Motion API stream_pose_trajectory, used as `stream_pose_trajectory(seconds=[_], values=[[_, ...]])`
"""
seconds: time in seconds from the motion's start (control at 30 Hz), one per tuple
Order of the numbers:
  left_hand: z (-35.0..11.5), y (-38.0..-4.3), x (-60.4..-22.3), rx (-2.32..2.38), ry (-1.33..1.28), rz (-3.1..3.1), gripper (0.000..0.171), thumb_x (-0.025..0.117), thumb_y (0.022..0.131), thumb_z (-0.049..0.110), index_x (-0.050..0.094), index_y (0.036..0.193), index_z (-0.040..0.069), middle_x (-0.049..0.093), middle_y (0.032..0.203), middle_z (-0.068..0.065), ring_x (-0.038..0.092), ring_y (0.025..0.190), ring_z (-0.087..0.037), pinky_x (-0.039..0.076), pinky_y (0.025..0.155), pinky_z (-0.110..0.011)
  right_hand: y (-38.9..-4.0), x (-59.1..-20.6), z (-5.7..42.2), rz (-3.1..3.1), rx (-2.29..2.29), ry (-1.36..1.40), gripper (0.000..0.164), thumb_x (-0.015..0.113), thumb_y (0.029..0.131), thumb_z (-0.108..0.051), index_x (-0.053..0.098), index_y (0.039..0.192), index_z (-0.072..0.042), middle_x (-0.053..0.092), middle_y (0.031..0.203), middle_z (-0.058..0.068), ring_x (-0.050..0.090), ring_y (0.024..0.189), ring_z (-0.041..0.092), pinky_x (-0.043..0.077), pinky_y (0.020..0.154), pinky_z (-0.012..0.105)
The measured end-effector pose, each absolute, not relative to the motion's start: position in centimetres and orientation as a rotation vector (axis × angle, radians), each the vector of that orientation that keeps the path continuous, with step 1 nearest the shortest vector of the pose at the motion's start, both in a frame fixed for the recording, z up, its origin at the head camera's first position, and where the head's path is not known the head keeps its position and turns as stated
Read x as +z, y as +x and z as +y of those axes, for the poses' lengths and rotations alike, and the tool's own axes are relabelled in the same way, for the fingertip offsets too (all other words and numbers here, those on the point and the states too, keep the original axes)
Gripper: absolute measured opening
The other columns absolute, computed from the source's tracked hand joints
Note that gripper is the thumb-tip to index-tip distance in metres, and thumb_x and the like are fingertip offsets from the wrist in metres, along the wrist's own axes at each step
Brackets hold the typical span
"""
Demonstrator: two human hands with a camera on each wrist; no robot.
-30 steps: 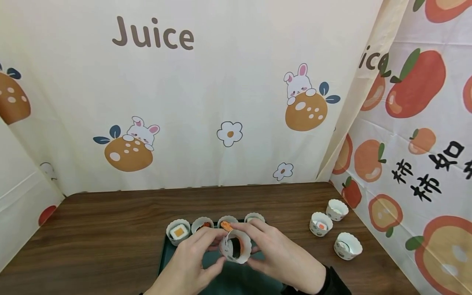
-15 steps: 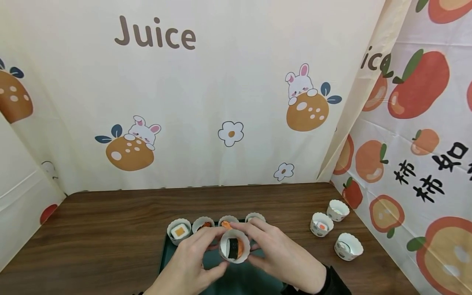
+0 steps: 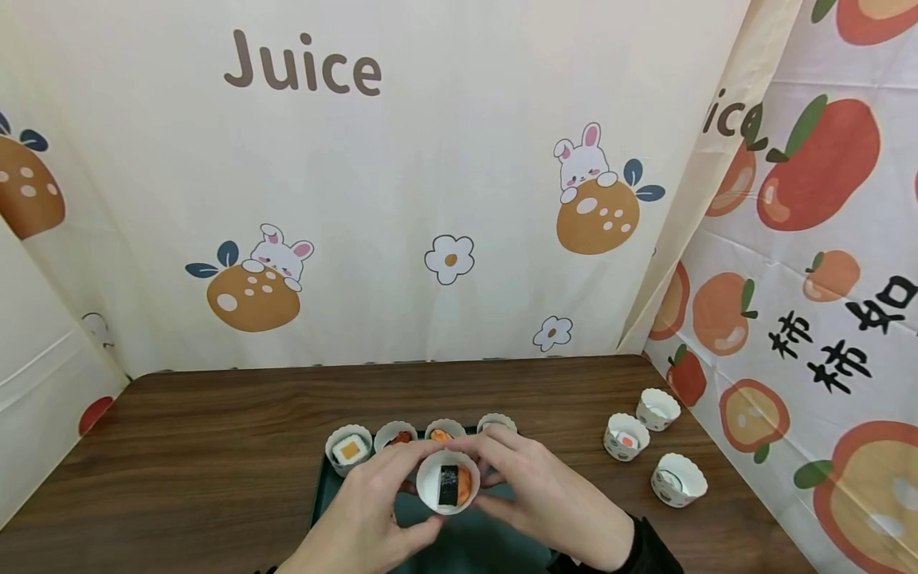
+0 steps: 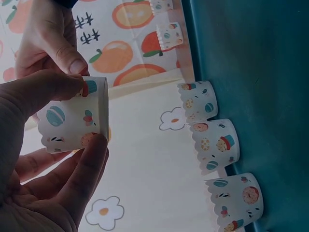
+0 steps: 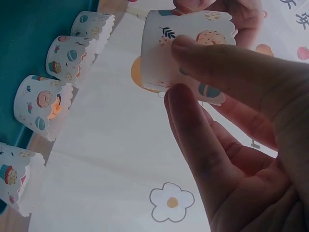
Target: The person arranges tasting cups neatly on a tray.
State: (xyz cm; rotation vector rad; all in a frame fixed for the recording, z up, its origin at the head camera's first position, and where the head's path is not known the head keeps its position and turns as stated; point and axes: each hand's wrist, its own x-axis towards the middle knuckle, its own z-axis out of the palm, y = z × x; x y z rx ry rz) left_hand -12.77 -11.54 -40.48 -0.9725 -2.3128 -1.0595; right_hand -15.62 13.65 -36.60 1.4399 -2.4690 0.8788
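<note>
A scalloped white paper baking cup [image 3: 428, 488] is held up above the tray between both hands. Inside it lies a sushi piece [image 3: 456, 485] with a black band and an orange top. My left hand [image 3: 376, 498] grips the cup from the left, thumb and fingers on its printed wall [image 4: 72, 118]. From the right, my right hand [image 3: 541, 494] pinches the same cup, with thumb and fingertips against the side [image 5: 159, 53]. The dark green tray [image 3: 473, 546] lies underneath, partly hidden by the hands.
Along the tray's far edge stand several filled cups, the leftmost cup [image 3: 332, 456] holding a white piece with a yellow square. On the wooden table [image 3: 215, 446] at the right are three more cups, one of them a near cup [image 3: 667, 494]. Printed curtains [image 3: 430, 159] hang around the table.
The cup has been turned in the hands so that its opening faces the head camera more fully, and it has shifted slightly left. Both hands have stayed nearly in place.
</note>
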Motion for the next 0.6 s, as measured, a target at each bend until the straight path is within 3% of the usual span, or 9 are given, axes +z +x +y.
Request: stream_pose_trajectory(seconds=[0.23, 0.6], values=[[-11.43, -12.76, -40.38, -1.051, -0.987, -2.329, 0.071, 0.093, 0.082, 0.015, 0.059, 0.144, 0.017, 0.074, 0.124, 0.001, 0.071, 0.102, -0.009, 0.063, 0.080, -0.027, -15.63, -36.68, 13.60, -2.438, 0.928, 1.462, 0.060, 0.088, 0.089, -0.009, 0.061, 0.142, -0.011, 0.070, 0.122, 0.003, 0.072, 0.100, 0.004, 0.057, 0.084, 0.010], [-11.51, -12.76, -40.29, -1.052, -0.968, -2.373, 0.065, 0.090, 0.085, 0.022, 0.059, 0.142, 0.017, 0.074, 0.119, 0.001, 0.067, 0.096, -0.003, 0.059, 0.075, -0.022, -15.64, -36.45, 13.65, -2.489, 1.070, 1.458, 0.042, 0.084, 0.091, -0.012, 0.062, 0.128, -0.010, 0.074, 0.114, 0.002, 0.075, 0.099, 0.005, 0.059, 0.083, 0.012]])
